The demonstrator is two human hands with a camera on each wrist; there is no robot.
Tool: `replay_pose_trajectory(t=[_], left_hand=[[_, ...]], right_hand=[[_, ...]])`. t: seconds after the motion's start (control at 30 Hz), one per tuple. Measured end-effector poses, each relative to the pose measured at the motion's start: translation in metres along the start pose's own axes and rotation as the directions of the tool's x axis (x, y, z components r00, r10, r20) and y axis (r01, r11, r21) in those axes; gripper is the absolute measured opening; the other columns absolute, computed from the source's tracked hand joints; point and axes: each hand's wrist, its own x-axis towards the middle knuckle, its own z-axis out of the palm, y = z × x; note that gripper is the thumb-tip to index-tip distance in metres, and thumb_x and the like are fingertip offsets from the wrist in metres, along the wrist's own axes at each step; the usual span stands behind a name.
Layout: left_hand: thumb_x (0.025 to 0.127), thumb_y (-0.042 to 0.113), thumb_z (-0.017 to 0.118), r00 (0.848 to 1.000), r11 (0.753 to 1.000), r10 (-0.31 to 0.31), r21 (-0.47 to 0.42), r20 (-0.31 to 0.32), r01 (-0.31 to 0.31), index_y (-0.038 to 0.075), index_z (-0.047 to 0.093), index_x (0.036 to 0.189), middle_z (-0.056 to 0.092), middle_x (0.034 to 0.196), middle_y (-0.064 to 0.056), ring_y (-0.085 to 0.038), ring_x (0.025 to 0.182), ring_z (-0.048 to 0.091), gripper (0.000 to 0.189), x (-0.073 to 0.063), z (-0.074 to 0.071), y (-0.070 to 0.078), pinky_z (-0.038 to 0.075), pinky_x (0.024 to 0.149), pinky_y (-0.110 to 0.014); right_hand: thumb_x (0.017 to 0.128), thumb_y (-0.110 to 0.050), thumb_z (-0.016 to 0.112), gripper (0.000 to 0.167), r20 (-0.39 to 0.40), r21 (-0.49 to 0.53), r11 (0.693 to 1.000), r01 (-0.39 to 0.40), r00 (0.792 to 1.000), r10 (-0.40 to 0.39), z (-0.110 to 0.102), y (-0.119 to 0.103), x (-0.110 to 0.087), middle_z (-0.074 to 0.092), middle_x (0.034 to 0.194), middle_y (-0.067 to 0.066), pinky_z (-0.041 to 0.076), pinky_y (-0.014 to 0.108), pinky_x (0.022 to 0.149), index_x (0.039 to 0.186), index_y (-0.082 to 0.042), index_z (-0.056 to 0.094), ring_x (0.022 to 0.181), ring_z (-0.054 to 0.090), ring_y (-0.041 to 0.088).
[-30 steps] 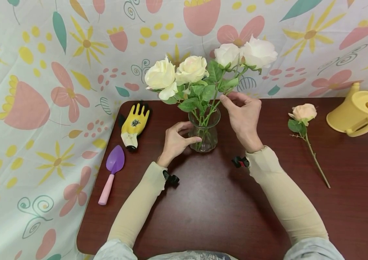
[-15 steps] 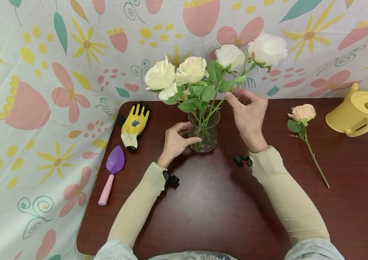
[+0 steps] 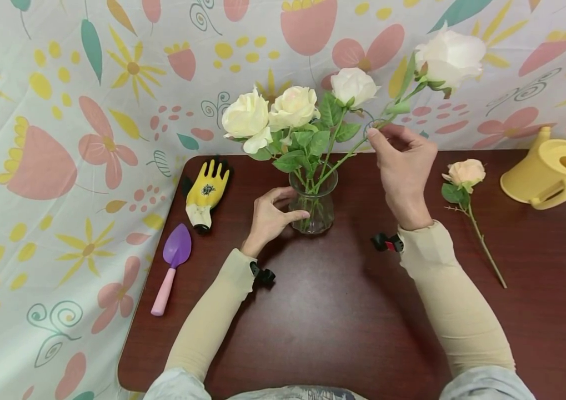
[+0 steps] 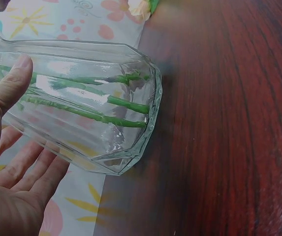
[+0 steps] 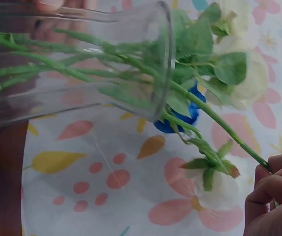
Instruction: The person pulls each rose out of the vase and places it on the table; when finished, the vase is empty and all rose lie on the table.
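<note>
A clear glass vase (image 3: 324,214) stands upright near the table's far side, green stems inside it. My left hand (image 3: 270,219) holds it from the left, thumb (image 4: 17,81) on the near side and fingers behind. To the vase's upper right, my right hand (image 3: 405,172) pinches the stem (image 5: 219,123) of a large white rose (image 3: 450,58). That stem slants out over the rim, its lower end inside the vase. Two cream roses (image 3: 246,114) lean left among green leaves (image 3: 292,161), and another white rose (image 3: 354,88) rises between them and the pinched stem.
A peach rose (image 3: 465,173) with a long stem lies on the table (image 3: 322,322) at right, near a yellow watering can (image 3: 527,180). At left are a yellow-and-black glove (image 3: 208,191) and a purple trowel (image 3: 178,247) with a pink handle. Patterned cloth (image 3: 128,111) hangs behind.
My right hand has moved right and slightly up, drawing the large white rose away from the other flowers, its stem leaning further right. My left hand and the vase have stayed put.
</note>
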Motion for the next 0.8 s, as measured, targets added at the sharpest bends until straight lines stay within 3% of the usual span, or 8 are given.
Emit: replay_pose_trajectory(t=[0.3, 0.6, 0.8], left_hand=[[0.078, 0.015, 0.101, 1.0, 1.0, -0.012, -0.016, 0.002, 0.012, 0.004, 0.075, 0.133, 0.078, 0.128, -0.02, -0.039, 0.119, 0.079, 0.061, 0.0, 0.001, 0.0, 0.066, 0.104, -0.053], [0.079, 0.015, 0.1, 0.999, 0.999, -0.04, -0.022, -0.004, 0.04, 0.005, 0.075, 0.134, 0.077, 0.13, -0.02, -0.04, 0.122, 0.077, 0.062, -0.001, 0.001, 0.003, 0.065, 0.106, -0.056], [0.079, 0.014, 0.1, 0.999, 0.999, -0.031, -0.022, -0.008, 0.031, 0.002, 0.074, 0.134, 0.077, 0.129, -0.022, -0.041, 0.121, 0.078, 0.062, -0.001, 0.001, 0.004, 0.064, 0.105, -0.058]], right_hand=[[0.09, -0.002, 0.084, 0.009, -0.045, 0.144, 0.99, 0.002, 0.999, 0.004, -0.017, -0.016, 0.011, 0.058, 0.054, 0.0, 0.032, 0.02, 0.046, 0.084, 0.003, 0.08, 0.047, 0.04, 0.012], [0.086, 0.009, 0.081, 0.011, -0.135, 0.264, 0.962, 0.065, 0.99, -0.03, -0.029, -0.041, 0.019, 0.058, 0.053, 0.006, 0.021, 0.021, 0.046, 0.078, 0.013, 0.074, 0.042, 0.035, 0.013], [0.084, 0.012, 0.083, 0.014, -0.208, 0.299, 0.948, 0.113, 0.977, -0.051, -0.041, -0.054, 0.023, 0.056, 0.051, 0.008, 0.02, 0.02, 0.045, 0.078, 0.018, 0.071, 0.042, 0.036, 0.014]])
